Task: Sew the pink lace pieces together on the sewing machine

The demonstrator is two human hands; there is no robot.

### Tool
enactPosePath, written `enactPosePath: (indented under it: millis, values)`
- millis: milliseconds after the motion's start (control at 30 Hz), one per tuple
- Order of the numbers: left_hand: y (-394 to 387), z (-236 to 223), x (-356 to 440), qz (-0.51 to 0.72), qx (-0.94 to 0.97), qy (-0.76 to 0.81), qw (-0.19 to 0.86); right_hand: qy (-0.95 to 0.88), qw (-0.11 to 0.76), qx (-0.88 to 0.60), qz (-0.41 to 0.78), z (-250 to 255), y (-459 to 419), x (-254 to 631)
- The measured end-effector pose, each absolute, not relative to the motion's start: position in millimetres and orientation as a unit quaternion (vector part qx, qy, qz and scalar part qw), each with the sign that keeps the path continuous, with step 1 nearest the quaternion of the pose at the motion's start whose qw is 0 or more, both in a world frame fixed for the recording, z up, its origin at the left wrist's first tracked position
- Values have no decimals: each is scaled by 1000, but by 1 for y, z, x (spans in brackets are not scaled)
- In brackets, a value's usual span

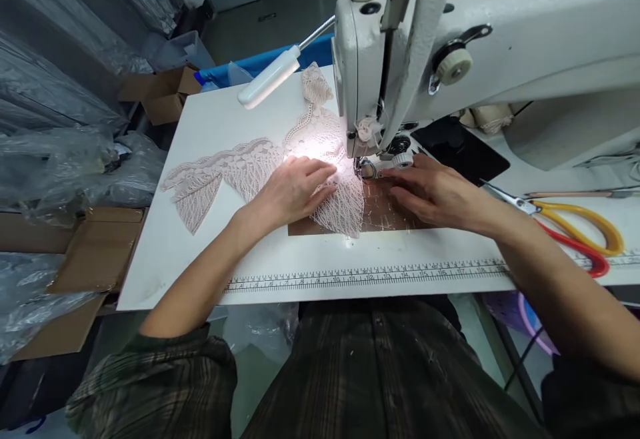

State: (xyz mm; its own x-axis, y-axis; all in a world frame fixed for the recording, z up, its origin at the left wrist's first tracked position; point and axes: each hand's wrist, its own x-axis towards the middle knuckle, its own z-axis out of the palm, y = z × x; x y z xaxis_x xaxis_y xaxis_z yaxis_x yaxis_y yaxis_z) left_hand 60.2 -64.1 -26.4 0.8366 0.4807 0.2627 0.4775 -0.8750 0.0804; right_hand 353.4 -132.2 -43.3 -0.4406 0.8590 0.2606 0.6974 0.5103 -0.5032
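Pale pink lace fabric lies under the needle area of a white sewing machine, over a brown plate. My left hand rests flat on the lace, left of the needle, its fingers stretched out. To the right of the presser foot, my right hand reaches in with fingers extended and apart, the fingertips close to the foot and over the brown plate. Nothing shows in its grip. More scalloped lace spreads to the left, and a gathered end lies behind.
Scissors with yellow and red handles lie near my right forearm. A lit lamp hangs over the table. A printed ruler runs along the front edge. Cardboard boxes and plastic bags stand at the left.
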Motion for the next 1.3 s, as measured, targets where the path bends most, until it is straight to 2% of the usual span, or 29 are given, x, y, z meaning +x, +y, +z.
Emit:
enactPosePath:
  millis: [200,333,500,700,800,900,1000,1167,1300]
  values:
    - [-94,-32,59,123,962,172,173,-825,277,-452,194,-37,-140,361]
    - [-93,-46,59,195,936,183,228,-825,293,-440,200,-44,-144,352]
    - [-92,-51,57,217,917,202,267,-828,302,-426,203,-46,-148,342]
    - [-94,-59,65,351,896,194,192,-853,263,-408,191,-50,-143,317]
    - [-95,-61,70,344,917,171,105,-866,262,-398,150,-50,-141,304]
    - [-94,-58,72,315,934,164,43,-851,305,-405,137,-50,-144,300]
    - [-91,-54,71,303,933,178,75,-834,309,-444,112,-53,-154,303]
    - [-86,-57,70,304,931,164,115,-887,227,-398,56,-67,-177,303]
    - [-86,-65,71,286,941,151,99,-889,239,-389,32,-71,-186,297]
